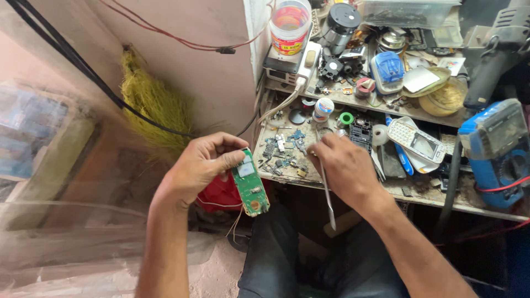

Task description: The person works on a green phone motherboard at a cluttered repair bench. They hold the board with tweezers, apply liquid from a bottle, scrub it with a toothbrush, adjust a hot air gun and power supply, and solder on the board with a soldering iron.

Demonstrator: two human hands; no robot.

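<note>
My left hand (207,163) grips a green phone circuit board (251,185) by its upper end, holding it over my lap just left of the workbench (353,185). Thin wires trail from the board's lower edge. My right hand (345,165) holds slim metal tweezers (327,196), their long end pointing down toward my lap, while the fingertips rest among small loose parts (284,149) on the bench's front left corner.
A blue multimeter (497,152) sits at the right, a white phone housing (417,143) mid-bench. Behind are a plastic jar (290,25), solder reels, a blue case (388,70) and other clutter. A yellow broom (152,105) leans on the wall at left.
</note>
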